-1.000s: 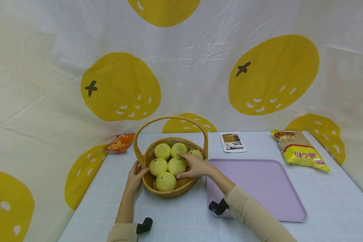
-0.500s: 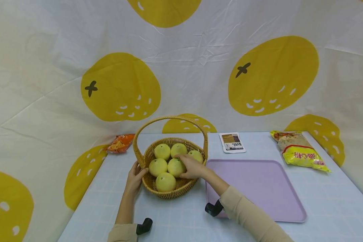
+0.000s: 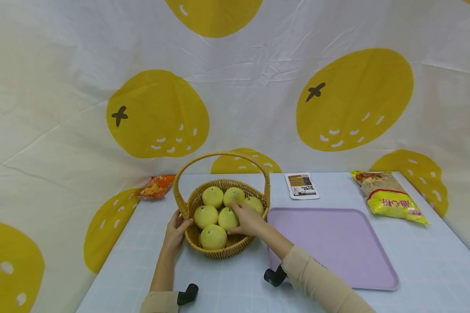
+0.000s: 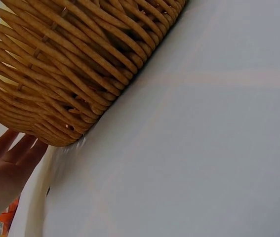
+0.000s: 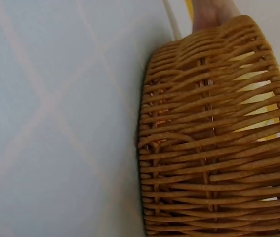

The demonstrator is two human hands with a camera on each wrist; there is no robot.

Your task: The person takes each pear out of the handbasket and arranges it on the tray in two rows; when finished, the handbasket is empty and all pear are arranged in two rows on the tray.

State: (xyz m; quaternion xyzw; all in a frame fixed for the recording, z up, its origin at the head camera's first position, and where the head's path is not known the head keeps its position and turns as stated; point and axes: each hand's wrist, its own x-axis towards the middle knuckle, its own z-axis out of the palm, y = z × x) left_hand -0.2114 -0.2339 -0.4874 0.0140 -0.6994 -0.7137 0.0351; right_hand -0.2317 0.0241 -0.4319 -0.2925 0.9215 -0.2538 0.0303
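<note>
A woven wicker basket (image 3: 219, 254) with a tall arched handle stands on the table in the head view, holding several round yellow-green fruits (image 3: 213, 237). My left hand (image 3: 174, 232) grips its left side, thumb on the rim; in the left wrist view that hand (image 4: 5, 173) has its fingers against the outer wicker. Reaching in from the right, my right hand (image 3: 251, 221) holds the fruit (image 3: 225, 218) near the middle, with the thumb at its front and fingers at its back. The right wrist view is mostly the basket's wicker wall (image 5: 219, 148), which hides the right hand's fingers.
Right of the basket lies a lilac tray (image 3: 329, 243). Behind it is a small white pouch (image 3: 302, 186), with a yellow-clear food bag (image 3: 389, 195) at the back right. An orange snack bag (image 3: 156, 187) lies at the back left.
My right hand has closed in around the middle fruit, which has shifted slightly left. Neighbouring fruits have moved a little too. The left hand stays on the basket.
</note>
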